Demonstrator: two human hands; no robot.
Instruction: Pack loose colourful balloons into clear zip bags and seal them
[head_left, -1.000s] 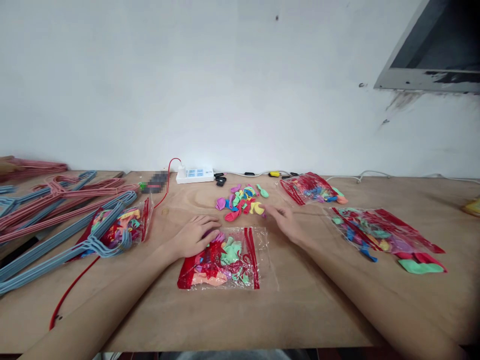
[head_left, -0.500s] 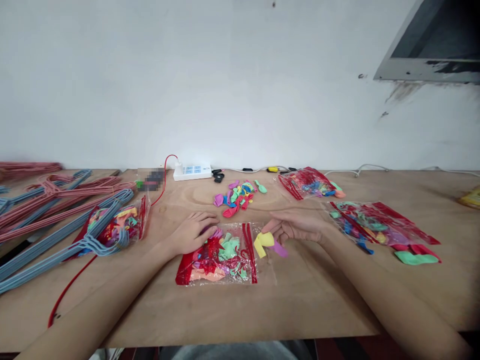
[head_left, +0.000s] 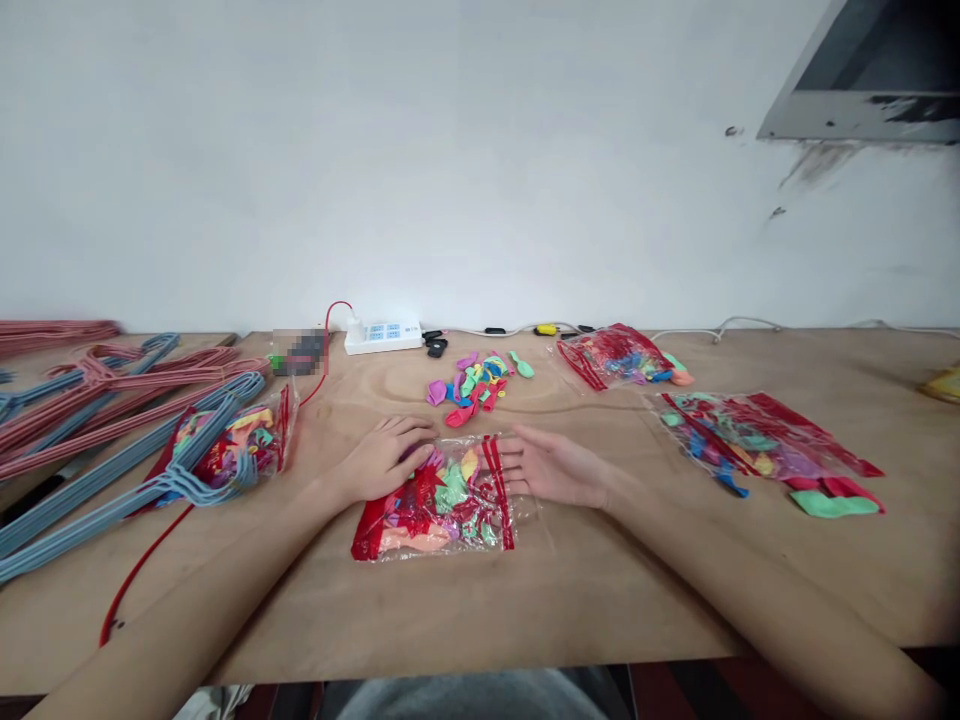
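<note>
A clear and red plastic bag [head_left: 450, 505] of colorful balloons lies flat in front of me. My left hand [head_left: 390, 458] rests on its upper left corner, fingers bent over the plastic, and seems to press it down. My right hand [head_left: 551, 466] is at the bag's right end, palm turned left, fingers spread and their tips inside or under the clear plastic. A yellow balloon [head_left: 469, 464] shows in the bag just left of those fingertips. Behind the bag lies a loose pile of balloons [head_left: 474, 386].
Two more balloon bags [head_left: 619, 357] [head_left: 765, 436] lie at the right, with a green balloon [head_left: 832, 503] beside the nearer one. Blue and pink hangers [head_left: 127, 400] cover the left, over another bag [head_left: 225, 440]. A power strip [head_left: 384, 337] stands by the wall.
My right hand has moved left to the bag and its fingers have spread. The yellow balloon that it held is now in the bag; the purple one is no longer seen at the hand.
</note>
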